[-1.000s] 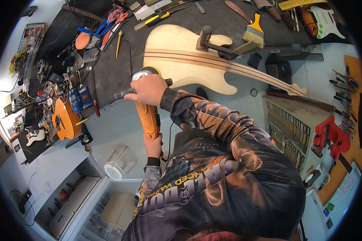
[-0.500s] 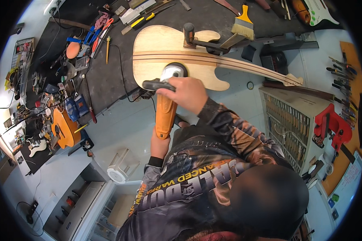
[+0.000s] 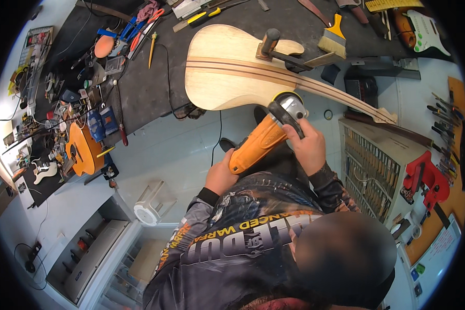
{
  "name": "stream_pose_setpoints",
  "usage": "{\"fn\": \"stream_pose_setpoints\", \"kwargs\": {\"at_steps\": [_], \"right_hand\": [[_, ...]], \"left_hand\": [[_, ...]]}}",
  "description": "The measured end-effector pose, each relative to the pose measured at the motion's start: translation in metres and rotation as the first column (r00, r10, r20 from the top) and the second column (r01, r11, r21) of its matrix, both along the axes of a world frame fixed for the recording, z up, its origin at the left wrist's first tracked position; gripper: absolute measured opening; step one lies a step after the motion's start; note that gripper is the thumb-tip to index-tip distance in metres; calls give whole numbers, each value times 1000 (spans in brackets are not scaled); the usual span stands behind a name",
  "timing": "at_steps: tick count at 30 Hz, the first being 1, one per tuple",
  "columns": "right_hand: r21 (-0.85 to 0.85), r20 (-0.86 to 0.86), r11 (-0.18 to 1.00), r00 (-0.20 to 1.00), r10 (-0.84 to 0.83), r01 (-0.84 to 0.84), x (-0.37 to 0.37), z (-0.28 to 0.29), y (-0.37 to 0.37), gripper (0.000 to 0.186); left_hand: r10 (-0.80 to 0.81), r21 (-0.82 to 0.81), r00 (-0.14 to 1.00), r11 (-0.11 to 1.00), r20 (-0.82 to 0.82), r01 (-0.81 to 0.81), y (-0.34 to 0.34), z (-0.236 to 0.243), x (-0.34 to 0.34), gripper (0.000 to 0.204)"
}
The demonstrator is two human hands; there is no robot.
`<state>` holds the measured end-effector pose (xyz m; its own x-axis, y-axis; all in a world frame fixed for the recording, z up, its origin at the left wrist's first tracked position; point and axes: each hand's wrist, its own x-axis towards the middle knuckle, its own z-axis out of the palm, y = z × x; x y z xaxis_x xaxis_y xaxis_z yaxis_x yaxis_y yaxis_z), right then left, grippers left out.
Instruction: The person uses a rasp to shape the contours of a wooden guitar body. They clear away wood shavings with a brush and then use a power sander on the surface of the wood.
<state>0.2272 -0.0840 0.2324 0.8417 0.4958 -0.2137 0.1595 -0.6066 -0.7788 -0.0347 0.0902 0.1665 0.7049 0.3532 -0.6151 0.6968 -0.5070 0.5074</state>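
An orange angle grinder (image 3: 258, 143) with a silver head and a yellow-rimmed disc slants across the front of my body. My left hand (image 3: 222, 174) is wrapped round its rear end. Up front, my right hand (image 3: 308, 146) grips it by the black handle (image 3: 285, 117) beside the head. The disc is at the near edge of a pale wooden guitar body (image 3: 217, 85), by the lower horn; whether it touches the wood I cannot tell. Dark stripes run along the guitar body and out along its neck (image 3: 341, 96). A clamp (image 3: 270, 41) with a dark handle presses on the body's far side.
The guitar overhangs a dark workbench (image 3: 144, 95). A yellow-handled brush (image 3: 333, 39) lies beyond the clamp. Hand tools and small parts crowd the bench at left, near an acoustic guitar (image 3: 85, 149). A cabinet of files (image 3: 369, 163) and a red clamp-like tool (image 3: 429, 181) stand at right.
The grinder has moved right and nearer me, from over the guitar body to its near edge by the horn, and now slants more. Both hands keep hold of it. The whole view has shifted slightly.
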Motion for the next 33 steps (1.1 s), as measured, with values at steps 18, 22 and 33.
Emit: {"fn": "stream_pose_setpoints", "kwargs": {"at_steps": [18,22,33], "right_hand": [[65,266,734,721,640,-676,-20,-24,297,65],[68,269,747,733,625,-661,-15,-27,292,66],[21,219,939,918,332,-345,43,-11,130,51]], "left_hand": [[857,-212,510,514,80,-831,57,2,-45,43],[845,-189,529,532,70,-825,59,2,-42,41],[490,-199,857,866,162,-458,25,8,17,61]]}}
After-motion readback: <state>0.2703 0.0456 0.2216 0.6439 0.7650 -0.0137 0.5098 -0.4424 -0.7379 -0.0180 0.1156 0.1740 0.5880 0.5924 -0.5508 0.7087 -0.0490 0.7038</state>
